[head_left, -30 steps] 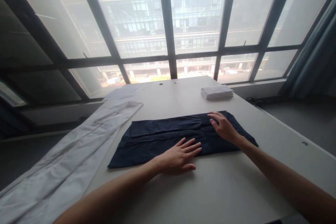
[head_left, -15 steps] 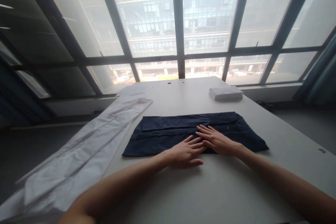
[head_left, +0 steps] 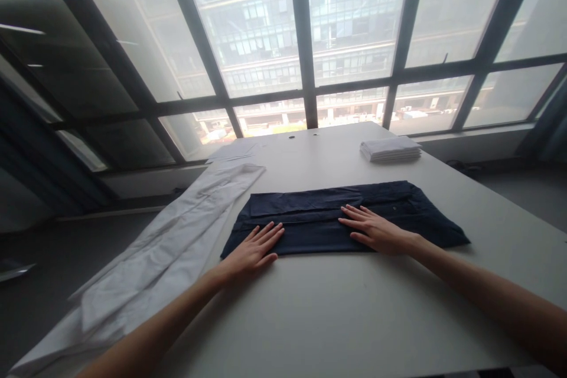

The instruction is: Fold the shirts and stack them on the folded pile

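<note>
A dark navy garment [head_left: 310, 230], folded into a long flat shape, lies across the white table [head_left: 319, 313]. My left hand [head_left: 251, 253] rests flat on its near left part, fingers spread and nothing held. On the right half, my right hand [head_left: 376, 230] lies palm down with its fingers stretched over the cloth. A small button-like spot shows near the right end of the garment. Whether it is a shirt or trousers, I cannot tell.
White garments [head_left: 177, 242] lie lengthwise along the table's left side and hang past its edge. A folded white stack [head_left: 390, 149] sits at the far right. Flat white pieces [head_left: 234, 150] lie at the far left. Large windows [head_left: 266, 23] stand behind the table.
My left hand has moved left along the garment, away from my right hand, which stays in about the same place on the cloth. The view has tilted slightly.
</note>
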`<action>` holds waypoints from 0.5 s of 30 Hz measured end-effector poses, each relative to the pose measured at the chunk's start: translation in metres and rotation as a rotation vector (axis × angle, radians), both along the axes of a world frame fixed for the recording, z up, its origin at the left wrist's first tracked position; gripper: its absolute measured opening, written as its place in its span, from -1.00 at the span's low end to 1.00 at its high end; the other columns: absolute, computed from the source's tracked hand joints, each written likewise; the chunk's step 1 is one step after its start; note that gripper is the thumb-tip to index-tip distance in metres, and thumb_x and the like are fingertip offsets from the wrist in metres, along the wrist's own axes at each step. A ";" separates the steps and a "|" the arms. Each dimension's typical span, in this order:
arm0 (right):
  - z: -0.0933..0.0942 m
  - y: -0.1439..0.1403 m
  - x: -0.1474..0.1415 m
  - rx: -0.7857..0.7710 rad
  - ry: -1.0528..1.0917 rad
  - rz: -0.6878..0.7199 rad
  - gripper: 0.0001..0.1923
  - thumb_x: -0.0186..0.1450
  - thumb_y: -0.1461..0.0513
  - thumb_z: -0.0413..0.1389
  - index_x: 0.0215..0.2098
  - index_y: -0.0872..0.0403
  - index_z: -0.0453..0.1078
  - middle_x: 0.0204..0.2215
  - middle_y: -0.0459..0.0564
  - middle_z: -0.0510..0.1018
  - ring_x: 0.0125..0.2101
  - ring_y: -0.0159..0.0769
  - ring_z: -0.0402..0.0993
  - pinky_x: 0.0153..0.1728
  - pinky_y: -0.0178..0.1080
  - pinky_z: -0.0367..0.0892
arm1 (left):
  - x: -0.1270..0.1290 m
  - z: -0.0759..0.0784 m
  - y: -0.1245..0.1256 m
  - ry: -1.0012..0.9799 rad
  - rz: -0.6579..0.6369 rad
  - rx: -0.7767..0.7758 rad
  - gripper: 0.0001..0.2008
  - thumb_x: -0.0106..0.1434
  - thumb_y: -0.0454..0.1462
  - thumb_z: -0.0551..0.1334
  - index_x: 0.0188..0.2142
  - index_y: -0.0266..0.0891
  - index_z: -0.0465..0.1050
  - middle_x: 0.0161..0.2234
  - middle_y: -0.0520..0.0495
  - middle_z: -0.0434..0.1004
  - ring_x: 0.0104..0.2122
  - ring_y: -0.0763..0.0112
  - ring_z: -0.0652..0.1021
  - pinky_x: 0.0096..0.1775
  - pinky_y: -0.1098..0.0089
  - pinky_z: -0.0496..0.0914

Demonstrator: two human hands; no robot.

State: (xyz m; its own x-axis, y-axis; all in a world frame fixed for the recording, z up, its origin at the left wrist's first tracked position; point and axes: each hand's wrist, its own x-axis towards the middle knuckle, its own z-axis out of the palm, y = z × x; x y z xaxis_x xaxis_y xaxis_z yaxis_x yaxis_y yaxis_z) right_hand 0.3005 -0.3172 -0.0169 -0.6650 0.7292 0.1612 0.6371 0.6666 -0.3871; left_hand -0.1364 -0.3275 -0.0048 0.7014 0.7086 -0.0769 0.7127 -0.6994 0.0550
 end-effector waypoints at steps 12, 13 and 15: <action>-0.005 0.001 -0.001 0.023 0.109 -0.039 -0.46 0.46 0.01 0.03 0.37 -0.13 0.24 0.43 -0.04 0.13 0.42 -0.06 -0.02 0.41 0.10 -0.10 | 0.015 0.037 0.001 0.026 0.149 0.028 -0.30 0.46 0.15 0.00 0.41 -0.17 0.15 0.39 -0.26 0.16 0.38 -0.05 0.19 0.32 -0.06 0.08; -0.006 0.001 -0.002 0.030 0.157 -0.055 -0.48 0.46 0.02 0.04 0.34 -0.11 0.30 0.40 -0.03 0.20 0.40 -0.07 0.05 0.40 0.08 -0.03 | 0.032 0.043 0.004 -0.012 0.139 0.062 -0.32 0.46 0.13 0.02 0.39 -0.19 0.19 0.37 -0.26 0.22 0.36 -0.04 0.22 0.32 -0.03 0.12; -0.004 0.004 -0.002 0.050 0.282 -0.101 -0.54 0.45 0.05 0.03 0.26 -0.07 0.40 0.31 -0.01 0.37 0.34 -0.09 0.20 0.35 0.01 0.12 | 0.072 0.052 0.013 -0.080 0.053 0.089 -0.37 0.47 0.07 0.05 0.38 -0.21 0.20 0.36 -0.24 0.24 0.34 0.03 0.27 0.31 0.08 0.17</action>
State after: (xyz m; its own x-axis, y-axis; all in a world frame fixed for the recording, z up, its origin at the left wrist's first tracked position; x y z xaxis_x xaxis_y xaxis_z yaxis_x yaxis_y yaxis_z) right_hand 0.2981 -0.3136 -0.0210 -0.5132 0.7760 0.3667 0.5736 0.6279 -0.5261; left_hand -0.0645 -0.3149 0.0474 0.6642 0.7463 0.0428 0.7444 -0.6656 0.0528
